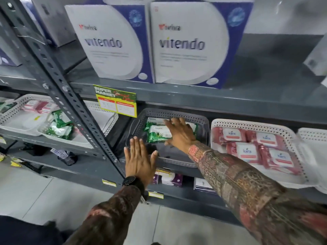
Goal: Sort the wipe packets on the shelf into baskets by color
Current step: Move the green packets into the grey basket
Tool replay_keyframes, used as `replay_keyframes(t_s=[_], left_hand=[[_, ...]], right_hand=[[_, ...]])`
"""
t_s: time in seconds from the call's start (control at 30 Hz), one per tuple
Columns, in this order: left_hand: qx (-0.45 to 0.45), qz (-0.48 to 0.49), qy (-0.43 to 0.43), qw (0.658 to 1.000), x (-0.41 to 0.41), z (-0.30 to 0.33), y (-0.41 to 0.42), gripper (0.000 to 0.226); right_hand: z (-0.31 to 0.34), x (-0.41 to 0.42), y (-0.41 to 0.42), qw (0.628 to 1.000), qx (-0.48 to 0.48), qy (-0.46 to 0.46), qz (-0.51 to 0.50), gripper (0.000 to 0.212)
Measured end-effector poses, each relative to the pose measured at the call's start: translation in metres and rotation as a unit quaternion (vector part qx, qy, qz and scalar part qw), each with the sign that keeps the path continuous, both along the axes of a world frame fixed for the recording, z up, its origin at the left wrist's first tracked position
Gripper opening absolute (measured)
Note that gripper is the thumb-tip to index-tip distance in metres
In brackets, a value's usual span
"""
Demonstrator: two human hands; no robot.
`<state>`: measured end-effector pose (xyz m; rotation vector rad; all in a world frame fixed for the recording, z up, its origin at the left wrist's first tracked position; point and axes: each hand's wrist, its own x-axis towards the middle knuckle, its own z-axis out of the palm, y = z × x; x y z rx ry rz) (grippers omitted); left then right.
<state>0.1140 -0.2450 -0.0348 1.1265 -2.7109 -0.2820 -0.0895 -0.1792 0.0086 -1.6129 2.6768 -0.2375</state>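
Note:
A grey perforated basket (177, 114) on the middle shelf holds green wipe packets (155, 133). My right hand (180, 133) lies flat on those packets inside the basket, fingers spread. My left hand (139, 158) is open, palm down, at the basket's front left corner, touching its rim. To the right, a white basket (251, 124) holds several pink wipe packets (247, 151). Left of the upright post, a white basket (16, 110) holds pink packets (38, 106), and more green packets (60, 128) lie in a white basket next to it.
A slotted grey upright post (58, 89) crosses the shelf on the left. Two large white and purple boxes (185, 45) stand on the shelf above. A yellow price sign (115, 100) hangs from that shelf's edge. Another white basket (313, 138) sits at far right.

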Motion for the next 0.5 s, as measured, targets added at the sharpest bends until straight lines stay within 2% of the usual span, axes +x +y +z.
replay_keyframes(t_s=[0.1, 0.23, 0.37, 0.5], left_hand=[[-0.002, -0.038, 0.022, 0.999, -0.033, 0.015, 0.038, 0.083], [-0.003, -0.154, 0.046, 0.987, -0.103, 0.028, 0.132, 0.082], [-0.010, -0.257, 0.023, 0.966, -0.160, 0.025, 0.218, 0.081], [0.009, -0.272, -0.022, 0.962, -0.188, 0.010, 0.257, 0.084]], right_hand=[[0.013, -0.026, 0.061, 0.996, -0.073, 0.038, -0.035, 0.090], [0.025, -0.081, 0.171, 0.982, -0.132, 0.060, -0.119, 0.073], [0.027, -0.140, 0.298, 0.969, -0.118, 0.068, -0.208, 0.066], [0.019, -0.185, 0.412, 0.944, -0.029, 0.025, -0.328, 0.061]])
